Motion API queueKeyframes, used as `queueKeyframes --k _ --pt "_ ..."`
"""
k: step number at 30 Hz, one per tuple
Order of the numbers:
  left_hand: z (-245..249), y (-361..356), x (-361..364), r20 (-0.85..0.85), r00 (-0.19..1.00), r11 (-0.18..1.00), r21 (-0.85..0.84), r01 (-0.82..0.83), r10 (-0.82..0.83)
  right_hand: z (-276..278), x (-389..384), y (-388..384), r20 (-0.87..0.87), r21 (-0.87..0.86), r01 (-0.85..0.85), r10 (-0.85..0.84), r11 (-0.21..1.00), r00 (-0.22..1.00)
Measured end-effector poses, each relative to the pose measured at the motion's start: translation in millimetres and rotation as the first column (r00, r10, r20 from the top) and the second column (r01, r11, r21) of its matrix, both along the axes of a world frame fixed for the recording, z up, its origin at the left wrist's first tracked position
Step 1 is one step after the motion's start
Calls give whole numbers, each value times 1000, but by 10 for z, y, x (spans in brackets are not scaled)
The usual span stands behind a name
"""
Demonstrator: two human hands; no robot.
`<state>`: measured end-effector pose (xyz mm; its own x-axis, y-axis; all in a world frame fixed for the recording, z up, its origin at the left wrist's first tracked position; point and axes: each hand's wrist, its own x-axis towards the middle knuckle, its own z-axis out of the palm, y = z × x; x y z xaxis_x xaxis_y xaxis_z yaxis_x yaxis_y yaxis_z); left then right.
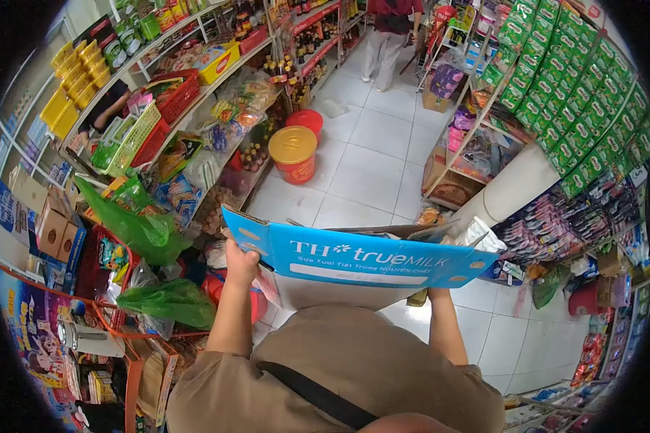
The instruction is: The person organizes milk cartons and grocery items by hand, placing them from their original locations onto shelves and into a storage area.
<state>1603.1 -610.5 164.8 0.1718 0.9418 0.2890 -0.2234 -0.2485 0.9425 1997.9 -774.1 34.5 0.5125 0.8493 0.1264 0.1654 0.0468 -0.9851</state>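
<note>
A blue and white cardboard milk box (361, 249) with "TH true MILK" printed on its blue flap is held in front of my body, its top flaps standing open. My left hand (241, 260) is closed on the box's left end, the thumb showing at the edge. A small dark strip lies beside that thumb; I cannot make out what it is. At the right end my right hand (439, 294) grips the box from below, with most of its fingers hidden behind the cardboard. Little of what lies inside the box can be seen.
A red tub with a gold lid (294, 154) stands on the white tiled floor (361, 151). Crowded shelves line the left aisle side. Green packs (563, 101) hang at the right. A person (391, 43) is farther up the aisle. Green plastic bags (167, 302) are at the left.
</note>
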Motion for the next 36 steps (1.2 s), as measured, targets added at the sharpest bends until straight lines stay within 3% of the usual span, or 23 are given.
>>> queueKeyframes --k 4,9,15,18,21,24,26,28,29,32,36 --pt "-60 27 169 -64 998 1000 1 -19 19 260 304 253 45 33 -10 9 999 999" --pt "-16 -311 -47 55 977 979 -38 -202 204 437 118 483 99 53 -78 72 996 992" --pt "-477 -802 -1340 -15 943 934 -136 -332 333 146 -873 569 229 -23 -285 283 958 932" --pt "-413 -1001 -1763 -33 891 878 -159 -451 452 -33 -1346 658 354 -63 -408 403 911 844" --pt "-253 -1129 -2069 -99 861 851 -135 -508 499 -452 -1559 768 269 2 -544 523 839 809" --pt "-257 -1171 -2200 -154 821 810 -140 -569 550 -526 -1680 820 274 -42 -424 418 905 866" --pt "-171 -1195 -2198 -71 832 816 -164 -554 550 -530 -1722 865 140 -24 -453 452 891 881" --pt "-195 -1201 -2220 16 832 823 -156 -546 555 -289 -1817 925 140 -42 -476 477 878 868" --pt "-161 -1192 -2211 17 820 804 -208 -557 573 62 -1939 879 238 -73 -457 461 886 855" --pt "-274 -1161 -2339 -86 883 862 -192 -468 461 146 -1928 958 490 -125 -372 384 920 783" --pt "-253 -1007 -2245 -85 873 850 -199 -487 480 71 -1840 1152 380 -95 -397 402 913 833"
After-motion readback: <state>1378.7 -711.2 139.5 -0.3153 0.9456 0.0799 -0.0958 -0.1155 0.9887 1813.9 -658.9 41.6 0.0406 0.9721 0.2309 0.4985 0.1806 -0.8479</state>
